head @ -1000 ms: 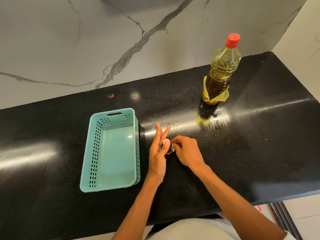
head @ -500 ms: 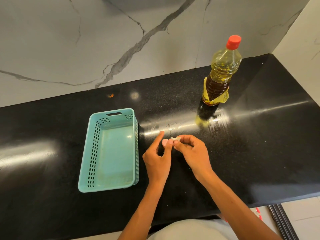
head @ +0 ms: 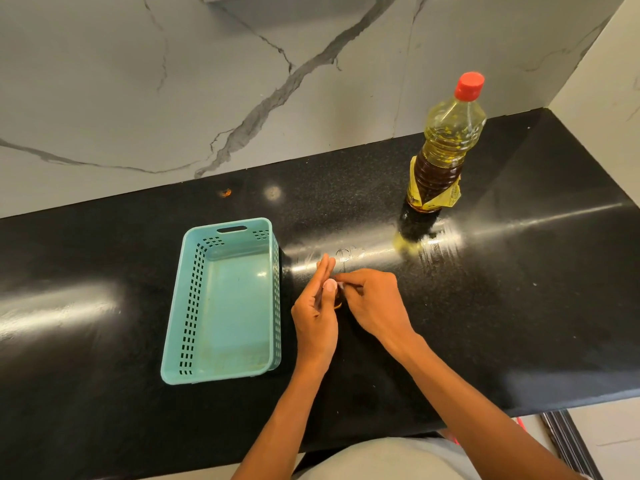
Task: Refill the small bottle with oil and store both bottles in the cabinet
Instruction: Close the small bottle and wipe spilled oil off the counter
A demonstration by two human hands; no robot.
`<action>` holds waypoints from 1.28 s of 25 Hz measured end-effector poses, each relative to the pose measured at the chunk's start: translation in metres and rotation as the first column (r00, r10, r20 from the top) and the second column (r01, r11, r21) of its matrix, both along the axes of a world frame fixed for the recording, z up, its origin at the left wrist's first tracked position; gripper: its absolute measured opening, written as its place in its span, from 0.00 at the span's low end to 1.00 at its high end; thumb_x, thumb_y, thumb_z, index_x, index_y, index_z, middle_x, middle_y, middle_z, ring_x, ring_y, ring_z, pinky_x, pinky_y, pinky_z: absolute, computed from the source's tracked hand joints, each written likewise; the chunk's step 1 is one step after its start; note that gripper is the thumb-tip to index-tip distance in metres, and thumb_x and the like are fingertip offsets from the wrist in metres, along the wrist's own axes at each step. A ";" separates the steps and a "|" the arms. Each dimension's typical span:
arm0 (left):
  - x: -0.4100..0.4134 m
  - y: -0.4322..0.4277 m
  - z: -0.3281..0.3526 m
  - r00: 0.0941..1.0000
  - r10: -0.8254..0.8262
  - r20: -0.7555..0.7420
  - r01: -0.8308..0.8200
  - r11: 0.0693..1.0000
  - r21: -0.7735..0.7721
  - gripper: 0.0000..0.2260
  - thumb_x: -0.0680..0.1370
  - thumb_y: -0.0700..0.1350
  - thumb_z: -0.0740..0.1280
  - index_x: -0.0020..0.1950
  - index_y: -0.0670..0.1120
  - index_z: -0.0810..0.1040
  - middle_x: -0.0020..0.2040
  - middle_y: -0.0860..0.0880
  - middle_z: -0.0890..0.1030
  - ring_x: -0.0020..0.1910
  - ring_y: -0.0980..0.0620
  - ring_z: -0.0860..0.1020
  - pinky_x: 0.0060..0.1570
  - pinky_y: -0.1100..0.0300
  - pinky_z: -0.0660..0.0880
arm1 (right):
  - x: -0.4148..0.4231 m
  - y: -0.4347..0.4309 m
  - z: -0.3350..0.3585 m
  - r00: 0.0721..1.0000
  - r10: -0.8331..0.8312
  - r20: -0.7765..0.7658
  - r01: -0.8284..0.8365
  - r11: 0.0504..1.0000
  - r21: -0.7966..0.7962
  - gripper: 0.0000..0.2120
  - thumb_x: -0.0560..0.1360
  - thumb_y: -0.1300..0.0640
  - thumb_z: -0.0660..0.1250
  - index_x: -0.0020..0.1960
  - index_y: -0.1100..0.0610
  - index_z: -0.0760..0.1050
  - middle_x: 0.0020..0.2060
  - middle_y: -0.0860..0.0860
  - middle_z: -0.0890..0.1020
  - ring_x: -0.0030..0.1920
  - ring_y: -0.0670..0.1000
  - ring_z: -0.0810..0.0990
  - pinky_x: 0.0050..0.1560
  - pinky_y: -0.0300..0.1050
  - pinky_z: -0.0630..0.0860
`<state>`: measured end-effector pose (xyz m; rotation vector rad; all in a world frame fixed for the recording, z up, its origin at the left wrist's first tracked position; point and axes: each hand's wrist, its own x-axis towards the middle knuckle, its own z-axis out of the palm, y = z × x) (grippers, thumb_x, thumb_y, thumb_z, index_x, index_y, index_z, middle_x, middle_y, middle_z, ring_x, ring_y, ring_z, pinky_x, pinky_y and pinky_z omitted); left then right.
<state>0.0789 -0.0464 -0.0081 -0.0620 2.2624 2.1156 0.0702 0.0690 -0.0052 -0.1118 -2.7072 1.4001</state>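
Both hands, left hand (head: 317,313) and right hand (head: 375,303), pinch the small bottle (head: 337,303) on the counter (head: 519,306). The big bottle (head: 440,161), capped, stands well apart. I think no oil is poured yet.

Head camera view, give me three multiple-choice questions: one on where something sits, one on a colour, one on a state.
1. The teal basket lies where, relative to the hands?
A. to their left
B. to their right
C. behind the oil bottle

2. The cap of the large oil bottle is
A. green
B. red
C. white

3. The large oil bottle is
A. lying down, open
B. upright, cap on
C. held tilted

Answers:
1. A, the basket is left of the left hand and right hand.
2. B, the cap is red.
3. B, it stands on the black countertop, capped and untouched.
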 end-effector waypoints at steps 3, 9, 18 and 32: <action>-0.001 0.001 -0.002 1.000 -0.015 0.000 0.015 1.000 0.005 0.20 0.85 0.40 0.62 0.70 0.63 0.72 0.69 0.59 0.78 0.71 0.61 0.73 0.65 0.68 0.72 | 0.003 0.005 0.001 1.000 -0.028 0.010 0.028 0.995 -0.091 0.12 0.75 0.63 0.67 0.51 0.50 0.85 0.37 0.46 0.86 0.37 0.46 0.83 0.42 0.38 0.81; -0.004 -0.003 -0.007 0.999 -0.042 -0.019 0.043 0.998 0.035 0.19 0.85 0.42 0.61 0.72 0.61 0.72 0.71 0.54 0.77 0.71 0.61 0.73 0.58 0.73 0.73 | 0.002 -0.001 -0.001 0.999 -0.026 0.029 0.027 1.000 -0.016 0.10 0.75 0.63 0.66 0.47 0.54 0.86 0.34 0.50 0.86 0.34 0.46 0.83 0.40 0.42 0.81; -0.005 -0.004 -0.011 0.998 -0.059 -0.038 0.060 0.998 0.025 0.19 0.85 0.41 0.60 0.72 0.62 0.72 0.71 0.53 0.78 0.71 0.61 0.74 0.57 0.74 0.73 | 0.006 0.001 0.002 0.996 -0.021 0.086 0.023 0.999 -0.022 0.11 0.77 0.62 0.67 0.54 0.52 0.84 0.38 0.49 0.87 0.35 0.44 0.83 0.41 0.39 0.80; -0.009 -0.012 -0.012 0.994 -0.095 -0.049 0.088 0.987 -0.136 0.20 0.86 0.52 0.57 0.77 0.64 0.63 0.70 0.70 0.72 0.69 0.72 0.69 0.61 0.78 0.66 | 0.015 0.009 0.000 0.930 -0.177 0.321 0.332 0.779 -0.533 0.04 0.74 0.49 0.72 0.49 0.43 0.84 0.43 0.41 0.86 0.46 0.40 0.85 0.54 0.44 0.80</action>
